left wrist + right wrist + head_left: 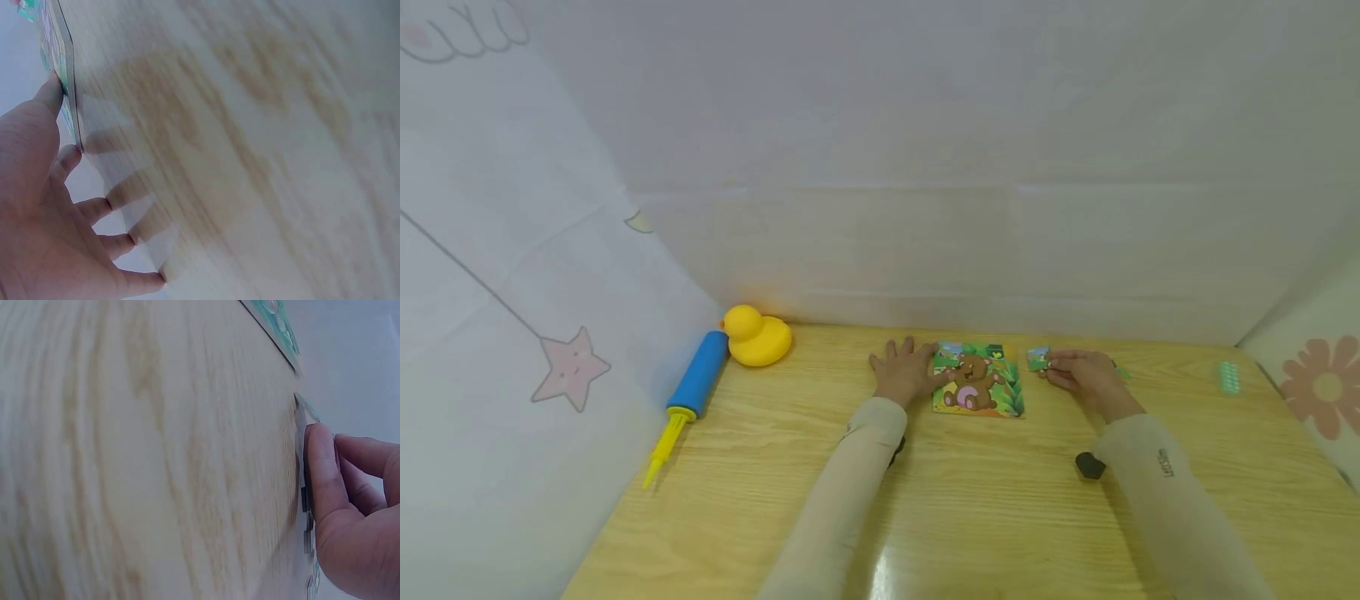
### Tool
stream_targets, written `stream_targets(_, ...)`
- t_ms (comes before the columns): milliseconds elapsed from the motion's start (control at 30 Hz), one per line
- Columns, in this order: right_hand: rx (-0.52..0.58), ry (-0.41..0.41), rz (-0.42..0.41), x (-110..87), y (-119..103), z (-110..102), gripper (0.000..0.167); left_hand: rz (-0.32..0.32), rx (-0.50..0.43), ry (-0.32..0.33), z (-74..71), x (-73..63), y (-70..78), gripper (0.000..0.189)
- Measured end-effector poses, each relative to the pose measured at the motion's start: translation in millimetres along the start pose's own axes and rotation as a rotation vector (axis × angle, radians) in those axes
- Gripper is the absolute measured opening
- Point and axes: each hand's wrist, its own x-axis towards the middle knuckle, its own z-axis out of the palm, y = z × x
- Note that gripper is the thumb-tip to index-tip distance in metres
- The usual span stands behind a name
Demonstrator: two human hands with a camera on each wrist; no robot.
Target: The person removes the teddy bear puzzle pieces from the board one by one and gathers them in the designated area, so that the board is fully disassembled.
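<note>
A square bear puzzle [973, 393] lies flat on the wooden table. My left hand [906, 375] rests with fingers spread on the table at the puzzle's left side. In the left wrist view, the thumb [50, 95] presses on the puzzle's edge and the other fingertips touch the wood. Right of the puzzle, my right hand [1093, 379] pinches a small puzzle piece [1038, 358] between thumb and fingers. The right wrist view shows that piece [307, 411] tilted close to the table. Several more puzzle pieces [307, 540] lie beneath the hand, partly hidden by it.
A yellow rubber duck [760, 340] sits at the back left, beside a blue and yellow hand pump [698, 375]. A pale green bumpy strip [1229, 377] lies at the far right. White printed cloth [880, 242] hangs behind the table and at both sides.
</note>
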Motion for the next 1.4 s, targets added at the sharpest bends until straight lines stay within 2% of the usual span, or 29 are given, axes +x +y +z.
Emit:
stream_targets(233, -0.026, 0.013, 0.028, -4.0, -5.5, -0.1, 0.053, 0.003, 0.009, 0.007, 1.4, 1.1, -0.2, 0.074)
stream_targets(600, 0.003, 0.019, 0.013, -2.2, -2.5, -5.4, 0.054, 0.007, 0.008, 0.008, 5.3, 3.5, -1.1, 0.075)
stream_targets(900, -0.037, 0.026, 0.023, -4.7, -5.9, -12.2, 0.054, -0.004, 0.031, -0.002, 4.4, 2.5, -0.8, 0.074)
stream_targets(1167, -0.033, 0.037, -0.007, -13.7, -19.6, -38.1, 0.056, -0.004, 0.026, -0.012, 3.1, 1.2, -0.5, 0.077)
stream_targets(1400, -0.047, 0.148, -0.033, -23.0, -22.5, -67.4, 0.058, -0.002, 0.033, -0.013, 2.7, 2.3, -0.6, 0.077)
